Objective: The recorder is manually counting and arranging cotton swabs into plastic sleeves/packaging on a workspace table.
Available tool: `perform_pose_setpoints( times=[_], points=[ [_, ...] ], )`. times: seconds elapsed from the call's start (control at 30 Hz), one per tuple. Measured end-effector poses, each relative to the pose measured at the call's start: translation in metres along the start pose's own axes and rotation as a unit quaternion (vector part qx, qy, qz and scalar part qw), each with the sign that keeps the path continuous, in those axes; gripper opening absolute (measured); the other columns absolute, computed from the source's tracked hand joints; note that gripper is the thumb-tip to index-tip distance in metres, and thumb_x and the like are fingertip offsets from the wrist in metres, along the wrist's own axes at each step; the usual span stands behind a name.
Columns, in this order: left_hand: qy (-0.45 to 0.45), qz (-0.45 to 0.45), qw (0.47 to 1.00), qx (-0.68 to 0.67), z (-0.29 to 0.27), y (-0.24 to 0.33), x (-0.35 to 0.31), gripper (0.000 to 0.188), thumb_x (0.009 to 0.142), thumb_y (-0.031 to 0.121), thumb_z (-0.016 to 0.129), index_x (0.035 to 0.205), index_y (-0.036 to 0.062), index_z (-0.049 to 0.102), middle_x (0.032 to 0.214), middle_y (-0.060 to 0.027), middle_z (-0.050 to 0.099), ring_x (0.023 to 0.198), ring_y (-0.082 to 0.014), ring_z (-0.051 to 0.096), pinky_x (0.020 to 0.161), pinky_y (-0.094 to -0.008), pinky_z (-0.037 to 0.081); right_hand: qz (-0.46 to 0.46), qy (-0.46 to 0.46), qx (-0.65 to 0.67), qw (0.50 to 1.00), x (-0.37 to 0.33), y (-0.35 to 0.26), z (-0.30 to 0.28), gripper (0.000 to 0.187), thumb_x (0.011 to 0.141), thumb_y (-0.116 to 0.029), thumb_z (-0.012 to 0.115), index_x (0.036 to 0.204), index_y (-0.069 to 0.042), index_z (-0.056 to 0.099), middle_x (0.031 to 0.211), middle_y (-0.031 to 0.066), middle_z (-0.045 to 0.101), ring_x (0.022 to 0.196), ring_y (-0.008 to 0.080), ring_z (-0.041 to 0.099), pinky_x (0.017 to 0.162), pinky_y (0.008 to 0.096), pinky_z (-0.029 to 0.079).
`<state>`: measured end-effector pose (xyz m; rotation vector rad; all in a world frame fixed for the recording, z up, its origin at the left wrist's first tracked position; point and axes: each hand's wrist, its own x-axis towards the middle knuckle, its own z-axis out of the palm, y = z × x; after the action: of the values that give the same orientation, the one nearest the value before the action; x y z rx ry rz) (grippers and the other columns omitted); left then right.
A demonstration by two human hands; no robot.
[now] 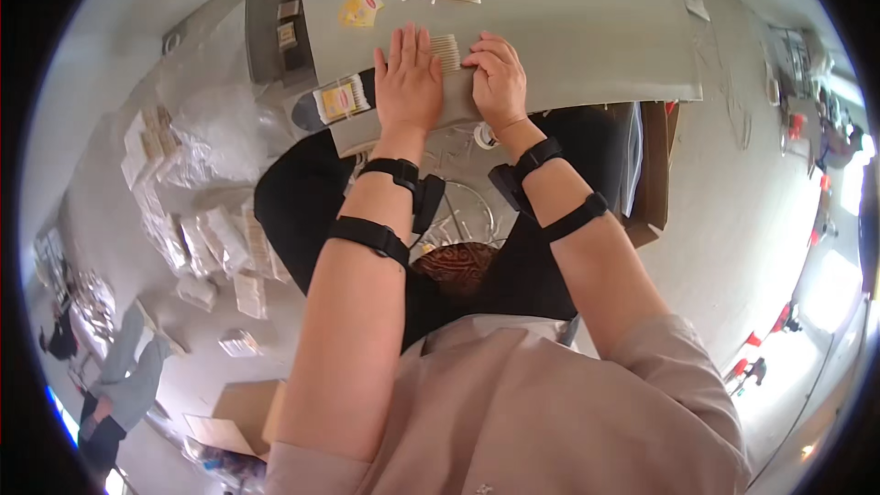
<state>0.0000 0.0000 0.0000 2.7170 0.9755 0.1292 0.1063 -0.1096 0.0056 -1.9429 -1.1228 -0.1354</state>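
On the surface (605,50), a row of cotton swabs (447,53), likely light, fragile and best held mid-stem, has my flat, open left grip (409,87) at its left and my curled right grip (500,81) at its right, whether pinching anything I cannot tell.

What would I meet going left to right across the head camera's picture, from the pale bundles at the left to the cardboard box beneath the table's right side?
Pale bundles → yellow-labelled cotton swab pack → left hand → row of swabs → right hand → cardboard box.
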Motion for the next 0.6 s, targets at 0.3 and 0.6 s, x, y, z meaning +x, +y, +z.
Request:
perform_pose_setpoints(
  times=[0.3, 0.6],
  points=[
    [0.035, 0.026, 0.998, 0.042, 0.003, -0.001, 0.003, 0.053, 0.103, 0.036, 0.031, 0.151, 0.0151, 0.031, 0.158, -0.0039, 0.027, 0.147, -0.0220, 0.023, 0.120, -0.0443, 0.016, -0.001, 0.023, 0.031, 0.999, 0.001, 0.000, 0.003, 0.013, 0.069, 0.004, 0.059, 0.073, -0.006, 0.067, 0.092, 0.0086, 0.063, 0.106, 0.0330, 0.060, 0.088, 0.0417, 0.051],
    [0.045, 0.028, 0.998, 0.046, 0.001, 0.002, 0.004, 0.053, 0.102, 0.034, 0.034, 0.151, 0.0144, 0.031, 0.158, -0.0051, 0.028, 0.146, -0.0234, 0.023, 0.120, -0.0451, 0.016, 0.001, 0.025, 0.036, 0.999, 0.004, -0.001, 0.000, 0.015, 0.069, 0.004, 0.058, 0.076, -0.005, 0.068, 0.091, 0.0090, 0.063, 0.106, 0.0319, 0.061, 0.089, 0.0415, 0.051]
  ],
)
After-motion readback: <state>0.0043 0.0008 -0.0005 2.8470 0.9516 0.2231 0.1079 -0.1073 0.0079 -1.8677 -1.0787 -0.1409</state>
